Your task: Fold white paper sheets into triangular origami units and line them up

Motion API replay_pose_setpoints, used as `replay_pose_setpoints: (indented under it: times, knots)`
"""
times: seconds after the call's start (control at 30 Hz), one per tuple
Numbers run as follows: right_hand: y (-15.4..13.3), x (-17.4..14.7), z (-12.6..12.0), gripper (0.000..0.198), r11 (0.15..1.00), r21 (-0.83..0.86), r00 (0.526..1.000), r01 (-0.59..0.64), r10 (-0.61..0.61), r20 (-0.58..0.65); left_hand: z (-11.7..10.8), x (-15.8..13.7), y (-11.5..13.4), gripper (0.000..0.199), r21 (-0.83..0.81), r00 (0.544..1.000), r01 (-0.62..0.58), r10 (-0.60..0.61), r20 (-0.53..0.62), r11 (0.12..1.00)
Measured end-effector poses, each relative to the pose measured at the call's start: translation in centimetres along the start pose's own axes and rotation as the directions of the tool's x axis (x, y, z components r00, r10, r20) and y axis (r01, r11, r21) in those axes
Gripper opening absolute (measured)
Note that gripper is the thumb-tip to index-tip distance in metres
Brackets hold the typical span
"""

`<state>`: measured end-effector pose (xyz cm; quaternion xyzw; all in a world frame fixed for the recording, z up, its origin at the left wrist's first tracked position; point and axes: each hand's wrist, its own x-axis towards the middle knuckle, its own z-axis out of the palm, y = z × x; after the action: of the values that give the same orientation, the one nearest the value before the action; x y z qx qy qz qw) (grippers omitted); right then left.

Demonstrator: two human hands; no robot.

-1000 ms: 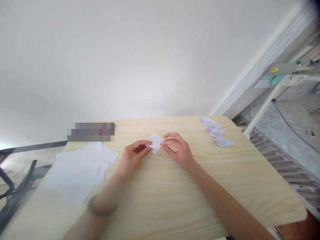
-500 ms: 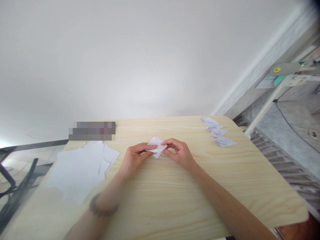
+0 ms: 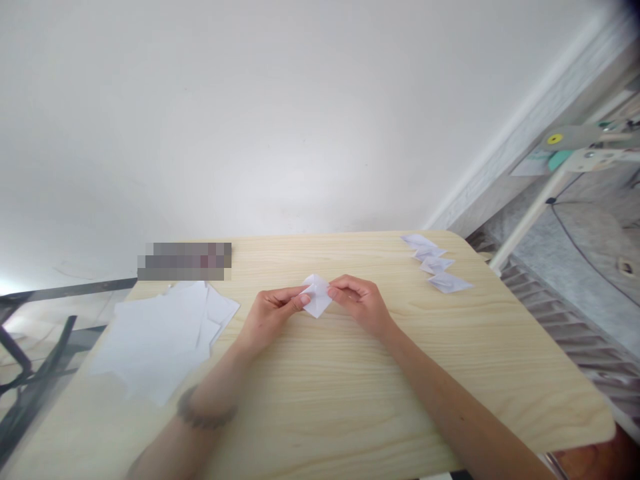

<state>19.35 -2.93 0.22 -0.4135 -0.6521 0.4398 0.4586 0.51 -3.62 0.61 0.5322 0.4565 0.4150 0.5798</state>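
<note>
A small folded piece of white paper (image 3: 317, 303) is held between my two hands above the middle of the table. My left hand (image 3: 274, 312) pinches its left corner, thumb in front and fingers behind. At the right corner, my right hand (image 3: 361, 303) grips it between thumb and forefinger. The paper is diamond-shaped, with creases running to its lower point. Several folded white paper pieces (image 3: 449, 283) with pointed ends lie in an overlapping row at the table's right rear.
Loose white paper sheets (image 3: 155, 333) are piled on the left of the wooden table (image 3: 320, 400). A pixelated patch (image 3: 187, 262) covers something behind them. A white wall (image 3: 300, 133) stands along the back edge, and a pale pole (image 3: 530, 217) rises beyond the right side.
The paper has turned, so its creased lower face now shows. Both thumbs have shifted onto its front near the side corners. The sheets and the row of folded pieces stay put.
</note>
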Motion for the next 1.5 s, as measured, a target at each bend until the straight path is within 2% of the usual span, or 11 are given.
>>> replay_pose_setpoints:
  times: [0.1,0.23,0.47,0.63,0.9,1.23,1.37,1.5]
  knots:
    - [0.1,0.0,0.3,0.016,0.999,0.025,0.997,-0.027,0.029,-0.070,0.3,0.0,0.0,0.037,-0.076,1.000,0.021,-0.021,0.005,0.997]
    - [0.4,0.1,0.5,0.017,0.999,0.034,0.993,-0.033,0.036,-0.109,0.5,0.0,0.4,0.062,-0.147,0.996,0.082,-0.076,0.045,0.986]
    - [0.5,0.1,0.9,0.019,0.999,0.035,0.992,-0.018,0.022,-0.128,0.5,0.1,0.5,0.036,-0.163,0.995,0.096,-0.087,0.057,0.982]
    - [0.4,0.1,1.2,0.018,1.000,0.010,0.992,0.001,0.000,-0.130,0.4,0.2,0.6,0.033,-0.126,0.994,0.110,-0.113,-0.013,0.986]
    - [0.1,-0.1,1.4,0.014,0.998,-0.053,0.994,0.043,-0.048,-0.096,0.3,0.1,0.5,0.026,0.039,0.997,0.071,-0.071,0.015,0.997]
    - [0.1,-0.1,1.3,0.019,0.999,-0.016,0.999,-0.043,0.043,0.006,0.2,0.2,0.8,0.025,0.054,0.994,0.104,-0.105,0.014,0.993]
    - [0.0,-0.2,1.0,0.023,0.989,-0.108,0.993,-0.098,0.105,0.059,0.1,0.2,0.7,0.028,0.023,0.992,0.118,-0.119,0.042,0.993]
    - [0.1,-0.2,0.7,0.027,0.983,-0.168,0.992,-0.078,0.093,0.081,0.0,0.2,0.5,0.028,-0.114,0.985,0.148,-0.136,0.104,0.982]
